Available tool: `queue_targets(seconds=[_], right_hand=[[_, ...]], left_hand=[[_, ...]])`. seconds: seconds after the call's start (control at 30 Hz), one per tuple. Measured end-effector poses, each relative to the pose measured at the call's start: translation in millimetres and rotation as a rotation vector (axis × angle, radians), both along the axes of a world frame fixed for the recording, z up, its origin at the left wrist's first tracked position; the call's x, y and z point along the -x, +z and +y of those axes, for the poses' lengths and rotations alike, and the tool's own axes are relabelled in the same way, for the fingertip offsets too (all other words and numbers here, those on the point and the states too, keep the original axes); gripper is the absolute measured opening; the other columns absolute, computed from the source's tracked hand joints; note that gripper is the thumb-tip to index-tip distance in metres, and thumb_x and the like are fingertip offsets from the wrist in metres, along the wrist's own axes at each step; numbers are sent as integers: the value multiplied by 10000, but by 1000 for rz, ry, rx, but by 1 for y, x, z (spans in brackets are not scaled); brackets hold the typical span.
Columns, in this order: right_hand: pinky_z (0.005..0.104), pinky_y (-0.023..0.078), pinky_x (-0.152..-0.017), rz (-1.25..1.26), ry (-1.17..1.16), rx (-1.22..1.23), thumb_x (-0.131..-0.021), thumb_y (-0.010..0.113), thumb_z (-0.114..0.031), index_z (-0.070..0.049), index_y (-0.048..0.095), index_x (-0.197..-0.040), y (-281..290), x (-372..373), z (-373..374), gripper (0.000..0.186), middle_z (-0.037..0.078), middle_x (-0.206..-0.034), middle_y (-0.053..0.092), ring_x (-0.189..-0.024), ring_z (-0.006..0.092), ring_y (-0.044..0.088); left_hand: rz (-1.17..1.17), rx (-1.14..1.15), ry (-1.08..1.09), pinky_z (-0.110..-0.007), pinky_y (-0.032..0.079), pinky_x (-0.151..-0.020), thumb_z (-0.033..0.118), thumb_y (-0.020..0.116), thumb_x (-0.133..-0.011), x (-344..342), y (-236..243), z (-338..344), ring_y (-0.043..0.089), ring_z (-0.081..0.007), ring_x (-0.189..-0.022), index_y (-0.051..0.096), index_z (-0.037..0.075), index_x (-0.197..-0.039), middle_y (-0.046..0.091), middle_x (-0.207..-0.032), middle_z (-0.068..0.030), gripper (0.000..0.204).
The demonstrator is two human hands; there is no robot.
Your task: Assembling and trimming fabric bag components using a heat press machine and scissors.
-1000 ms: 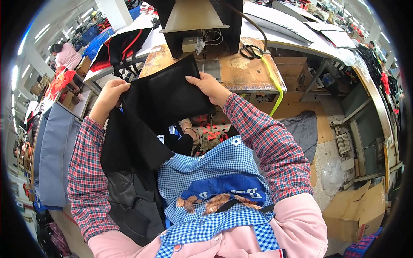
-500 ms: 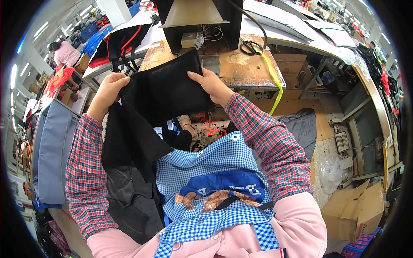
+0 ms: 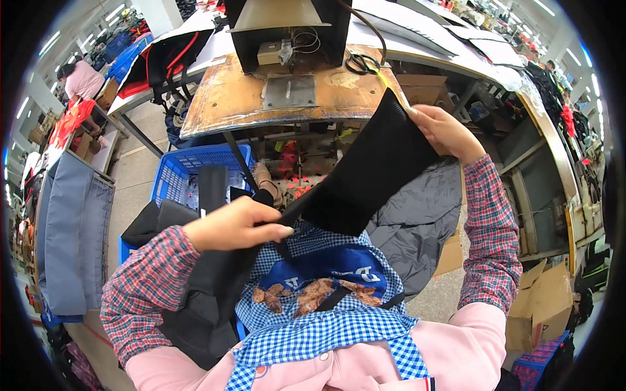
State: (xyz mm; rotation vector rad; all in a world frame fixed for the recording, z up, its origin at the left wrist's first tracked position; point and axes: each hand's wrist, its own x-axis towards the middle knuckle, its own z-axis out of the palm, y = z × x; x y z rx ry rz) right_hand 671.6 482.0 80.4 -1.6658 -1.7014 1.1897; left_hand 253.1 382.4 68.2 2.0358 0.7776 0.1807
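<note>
A wide strip of black fabric (image 3: 372, 173) stretches slantwise in front of me, over the blue-and-white checked apron on my lap. My right hand (image 3: 450, 133) is raised at the right, pinching the strip's upper corner between thumb and fingers. Lower and to the left, my left hand (image 3: 238, 223) is closed on the bunched, narrower part of the same strip, its thumb toward the right. More dark fabric (image 3: 202, 306) hangs below my left hand, partly hidden by my sleeve.
Ahead stands a worn wooden worktable (image 3: 222, 91) with a metal plate (image 3: 290, 91) and a dark machine housing. Black-handled scissors (image 3: 362, 64) lie at its right. A blue crate (image 3: 189, 159) sits below left. Dark grey cloth (image 3: 417, 221) and a cardboard box (image 3: 541, 306) are at right.
The black fabric has swung down and right from the tabletop edge. My left hand has come lower and inward, while my right hand has moved right, pulling the strip into a slant.
</note>
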Motion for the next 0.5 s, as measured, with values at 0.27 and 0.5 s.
queue_targets(seconds=[0.27,0.5], right_hand=[[423,437,-1003,-938,354,-935,-938,586,-223,-89,618,-1256,-69,11,146,346,168,-1287,592,-1171,343,569],[449,485,-920,-897,259,-577,-949,500,-178,-63,633,-1148,-93,34,225,265,159,-1252,598,-1126,357,595]], left_hand=[[-13,-215,-167,-438,447,-531,313,601,-964,-61,-29,-8,580,-396,-585,578,11,-717,571,-618,-206,391],[110,-152,-221,-473,511,-604,342,563,-965,-69,-38,-16,626,-404,-654,631,23,-781,621,-662,-197,374]])
